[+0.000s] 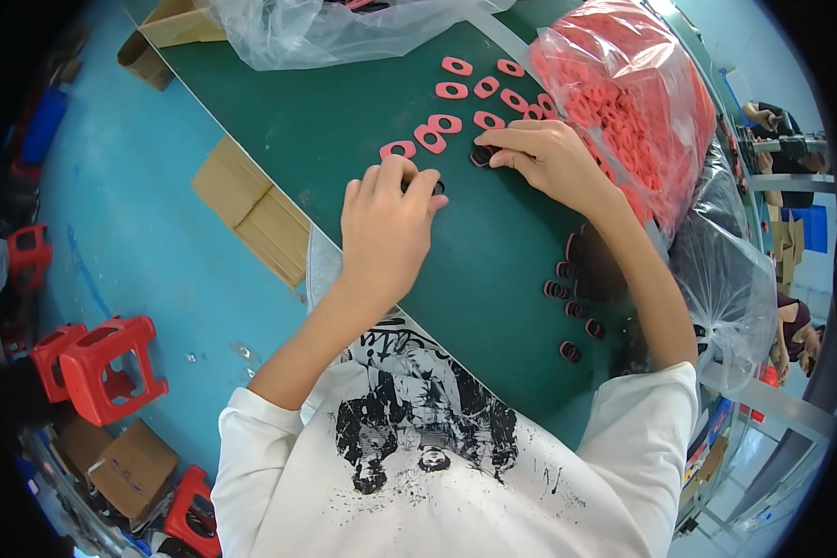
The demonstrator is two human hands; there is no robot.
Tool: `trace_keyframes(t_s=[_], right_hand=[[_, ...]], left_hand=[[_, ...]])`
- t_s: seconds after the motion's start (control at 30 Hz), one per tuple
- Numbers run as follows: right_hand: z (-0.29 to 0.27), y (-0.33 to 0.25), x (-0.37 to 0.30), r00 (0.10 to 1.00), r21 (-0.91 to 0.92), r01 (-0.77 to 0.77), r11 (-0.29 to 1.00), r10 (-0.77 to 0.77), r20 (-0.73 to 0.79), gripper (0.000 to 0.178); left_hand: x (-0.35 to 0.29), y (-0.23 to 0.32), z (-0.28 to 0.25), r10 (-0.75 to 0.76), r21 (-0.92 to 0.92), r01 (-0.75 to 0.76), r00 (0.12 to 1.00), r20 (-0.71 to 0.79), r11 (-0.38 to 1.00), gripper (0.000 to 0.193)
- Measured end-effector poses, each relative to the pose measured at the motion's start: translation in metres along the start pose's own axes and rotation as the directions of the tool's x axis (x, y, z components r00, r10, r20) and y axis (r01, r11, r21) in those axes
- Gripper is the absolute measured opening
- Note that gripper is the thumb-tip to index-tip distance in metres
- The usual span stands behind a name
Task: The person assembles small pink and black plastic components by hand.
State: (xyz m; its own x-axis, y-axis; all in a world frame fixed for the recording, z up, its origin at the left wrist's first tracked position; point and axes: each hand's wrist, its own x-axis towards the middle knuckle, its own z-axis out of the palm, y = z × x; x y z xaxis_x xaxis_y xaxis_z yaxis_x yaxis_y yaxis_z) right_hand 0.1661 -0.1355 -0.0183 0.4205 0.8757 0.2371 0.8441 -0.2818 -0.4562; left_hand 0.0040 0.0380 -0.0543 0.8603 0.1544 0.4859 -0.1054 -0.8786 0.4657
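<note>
My left hand (386,223) is closed in a pinch over the green table, with a small black ring (439,188) showing partly past its fingertips. To its right, my right hand (553,160) pinches another black ring (480,154), which sits on a pink piece at the tabletop. Flat pink pieces with a round hole (445,124) lie scattered just beyond both hands, some touching or overlapping. Nearer my right forearm lies a group of pink pieces with black rings on them (556,289). My fingers hide part of what each hand holds.
A clear bag full of red-pink pieces (614,112) stands at the right, beside another clear plastic bag (721,279). More plastic (325,33) covers the table's far edge. Flattened cardboard (251,209) and red stools (112,372) are left of the table. People work at far right.
</note>
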Motion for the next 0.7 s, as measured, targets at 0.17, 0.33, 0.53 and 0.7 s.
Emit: trace_keyframes(t_s=[0.17,0.33,0.53,0.7], right_hand=[[0.003,0.005,-0.003,0.998,-0.1,0.037,0.994,-0.041,-0.037,0.025],[-0.016,-0.03,0.0,0.982,0.041,-0.19,0.981,0.19,0.015,0.029],[-0.007,-0.05,-0.022,0.893,0.893,-0.449,0.036,0.057,0.446,0.054],[-0.011,-0.054,-0.029,0.893,0.889,-0.444,0.113,0.129,0.43,0.049]], left_hand=[[0.003,-0.001,-0.007,-0.022,-0.036,0.023,0.999,0.037,0.999,0.025],[0.004,-0.01,-0.003,0.0,-0.042,0.003,0.998,0.062,0.999,0.025],[0.007,-0.001,-0.006,-0.009,-0.06,0.013,0.998,0.055,0.998,0.022],[0.008,-0.008,-0.009,0.052,-0.059,-0.047,0.995,0.089,0.997,0.023]])
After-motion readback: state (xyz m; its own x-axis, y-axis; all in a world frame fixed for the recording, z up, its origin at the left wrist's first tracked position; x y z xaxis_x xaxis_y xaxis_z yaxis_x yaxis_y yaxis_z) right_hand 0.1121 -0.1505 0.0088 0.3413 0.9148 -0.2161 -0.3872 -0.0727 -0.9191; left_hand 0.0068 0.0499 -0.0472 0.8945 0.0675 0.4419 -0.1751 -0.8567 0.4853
